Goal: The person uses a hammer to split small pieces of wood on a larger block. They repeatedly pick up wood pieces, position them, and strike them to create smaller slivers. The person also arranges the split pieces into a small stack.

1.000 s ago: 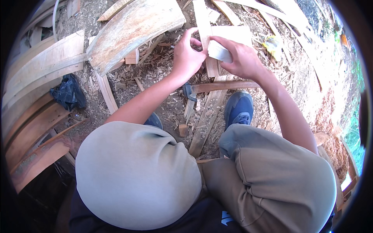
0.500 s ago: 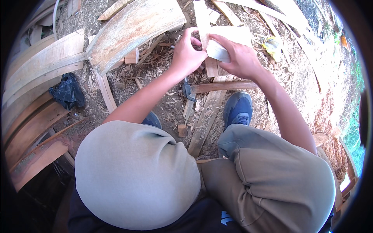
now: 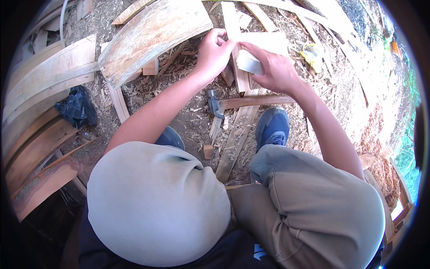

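Observation:
My left hand is closed at the left edge of a narrow wooden strip, thumb and fingers curled together against it. In my right hand is a thin, flat, pale grey-white piece with a ragged left edge; its exact kind does not show. This piece lies over the strip, close to a wide light board beneath. Below the hands, a claw hammer rests on the ground, its wooden handle pointing right.
A broad curved slab lies left of my hands. Curved planks and a black plastic bag are further left. A small wood block sits between my shoes. To the right are a yellow wrapper and long strips among shavings.
My left hand has shifted slightly up and left, its thumb now higher along the strip. My right hand and the pale piece have moved only a little.

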A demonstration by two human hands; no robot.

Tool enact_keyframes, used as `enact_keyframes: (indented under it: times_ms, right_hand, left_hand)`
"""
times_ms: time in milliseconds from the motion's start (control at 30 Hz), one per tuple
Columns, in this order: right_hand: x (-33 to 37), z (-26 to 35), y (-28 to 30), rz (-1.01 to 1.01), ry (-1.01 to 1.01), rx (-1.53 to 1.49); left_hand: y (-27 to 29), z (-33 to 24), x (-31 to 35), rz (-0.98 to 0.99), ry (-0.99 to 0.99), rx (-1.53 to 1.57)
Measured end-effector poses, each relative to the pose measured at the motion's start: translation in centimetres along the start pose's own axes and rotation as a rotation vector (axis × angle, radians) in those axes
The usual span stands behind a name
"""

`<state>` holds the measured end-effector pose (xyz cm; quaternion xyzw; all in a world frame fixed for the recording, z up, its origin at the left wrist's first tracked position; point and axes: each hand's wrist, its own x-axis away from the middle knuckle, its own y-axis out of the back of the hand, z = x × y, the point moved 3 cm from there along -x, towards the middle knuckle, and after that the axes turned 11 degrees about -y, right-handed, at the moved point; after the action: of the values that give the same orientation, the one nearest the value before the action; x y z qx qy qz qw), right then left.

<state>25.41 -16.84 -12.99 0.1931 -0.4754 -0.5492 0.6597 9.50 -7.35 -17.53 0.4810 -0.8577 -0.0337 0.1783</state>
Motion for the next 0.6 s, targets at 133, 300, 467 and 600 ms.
enact_keyframes:
  times_ms: [133, 300, 467, 600]
  right_hand:
    - [0.4, -0.6, 0.4, -0.011, 0.022, -0.155]
    - [-0.3, -2.1, 2.5, -0.397, 0.003, -0.737]
    - [-1.1, -0.5, 4.8, -0.221, -0.142, -1.05]
    - [-1.0, -0.6, 5.6, -0.101, -0.132, -0.91]
  left_hand:
    - [0.0, -0.9, 0.4, -0.026, 0.019, 0.123]
    - [0.6, -3.4, 2.0, 0.033, 0.148, 0.367]
    - [0.7, -5.3, 2.7, 0.157, 0.083, 0.384]
    - [0.9, -6.9, 3.2, 0.225, 0.045, 0.316]
